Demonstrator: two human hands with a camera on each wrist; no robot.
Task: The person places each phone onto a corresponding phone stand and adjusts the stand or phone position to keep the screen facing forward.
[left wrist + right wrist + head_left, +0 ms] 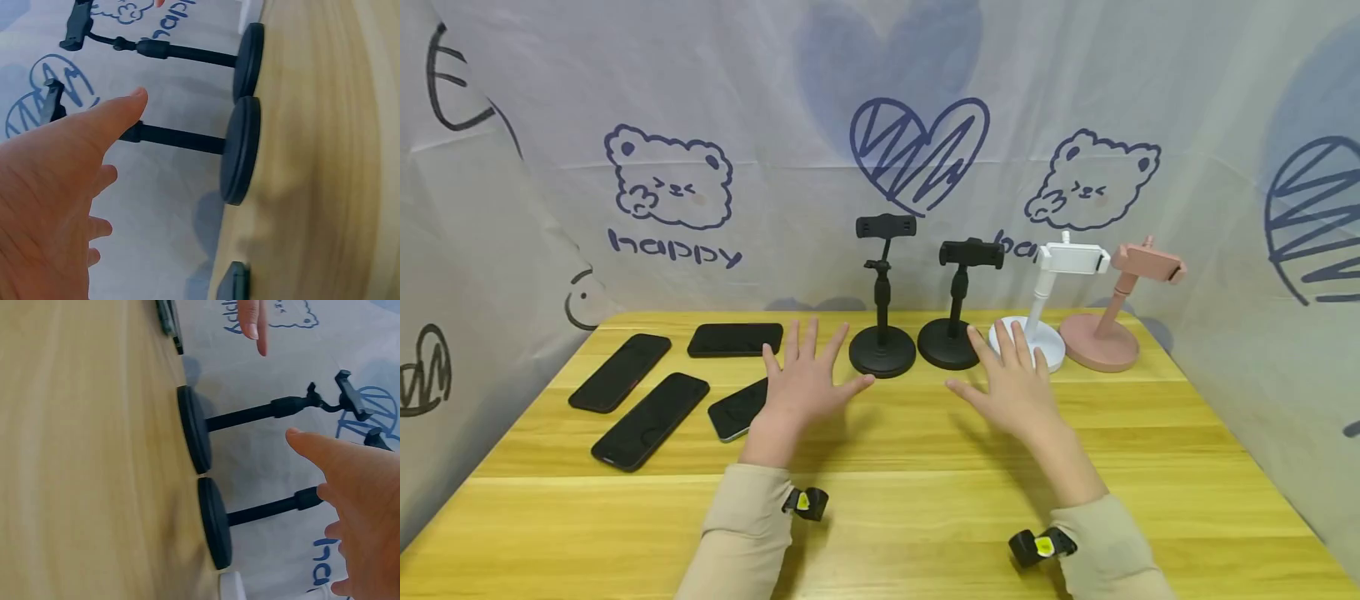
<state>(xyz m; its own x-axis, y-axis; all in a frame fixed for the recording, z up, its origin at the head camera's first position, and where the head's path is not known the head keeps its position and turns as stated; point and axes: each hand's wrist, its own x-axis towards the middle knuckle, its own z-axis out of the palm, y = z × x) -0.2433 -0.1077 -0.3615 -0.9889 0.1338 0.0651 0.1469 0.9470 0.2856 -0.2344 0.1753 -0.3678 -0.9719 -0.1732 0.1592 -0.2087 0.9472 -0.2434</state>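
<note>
Both hands are spread with straight fingers above the table, holding nothing. The left hand [805, 387] hovers by a dark phone [737, 411], hiding that phone's right end in the head view. Just right of its fingers stands a taller black phone stand [882, 354]. My right hand [1017, 396] is in front of a second black phone stand [949, 348] and a white phone stand [1073, 259], covering part of the white base. At the far right of the row is a pink phone stand [1101, 343]. The holders on top of the stands carry no phones.
Three more dark phones lie at the left: one by the back edge [735, 340], one at the far left [620, 372], one nearer the front [651, 422]. A printed cloth [797, 217] hangs behind the wooden table [910, 533] and along its sides.
</note>
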